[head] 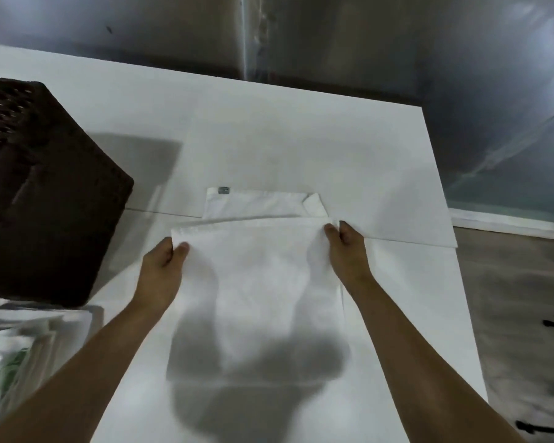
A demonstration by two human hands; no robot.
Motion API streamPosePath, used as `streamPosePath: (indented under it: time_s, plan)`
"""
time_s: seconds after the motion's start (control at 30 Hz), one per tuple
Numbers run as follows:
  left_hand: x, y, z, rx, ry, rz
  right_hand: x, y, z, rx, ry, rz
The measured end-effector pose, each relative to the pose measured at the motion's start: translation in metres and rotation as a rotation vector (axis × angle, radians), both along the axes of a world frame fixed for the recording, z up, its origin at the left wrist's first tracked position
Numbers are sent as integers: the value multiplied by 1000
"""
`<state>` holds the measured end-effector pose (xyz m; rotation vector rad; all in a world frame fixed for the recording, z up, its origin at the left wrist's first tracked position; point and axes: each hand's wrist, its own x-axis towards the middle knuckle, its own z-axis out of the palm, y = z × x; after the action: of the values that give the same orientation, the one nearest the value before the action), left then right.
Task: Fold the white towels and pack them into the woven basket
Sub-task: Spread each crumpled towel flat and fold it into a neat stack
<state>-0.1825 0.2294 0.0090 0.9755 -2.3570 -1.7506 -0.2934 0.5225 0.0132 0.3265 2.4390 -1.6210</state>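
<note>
I looked down on a white table [349, 148] with a white towel [259, 282] spread in front of me. My left hand [163, 266] pinched the towel's near-layer corner on the left, thumb on top and fingers curled under the edge. My right hand [346, 247] pinched the matching corner on the right, thumb and fingers clamped on the cloth. Between my hands the held edge ran straight across, lifted slightly off the layer below. Beyond that edge a narrower strip of the same towel lay flat on the table, with a small grey tag [223, 190] at its far left corner and its far right corner turned over. The rest of the towel stretched back toward me between my forearms, darkened by my shadow. The dark woven basket [45, 193] stood on the table to the left, well apart from the towel. Near my left elbow lay a blurred pile of white cloth [29, 343], touching the basket's near side as far as I could tell
</note>
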Motion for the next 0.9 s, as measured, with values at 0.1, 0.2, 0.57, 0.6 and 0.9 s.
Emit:
streamPosePath:
  time_s: [0.1, 0.2, 0.57, 0.6, 0.9]
  plan:
    - [-17, 10, -32, -16, -1, -49, -16, -14, -32, 68, -36, 62]
    - [-23, 15, -52, -113, -42, -124, -21, -19, -55, 147, -41, 128]
    - [-29, 20, -70, -321, -75, -178, -46, 8, -71, 395, 131, 50]
    - [-28, 21, -70, -312, -72, -177, -42, 7, -71, 351, 186, 31]
    - [-50, 19, -24, -211, 132, -21, -33, 8, -30, 44, 385, -219]
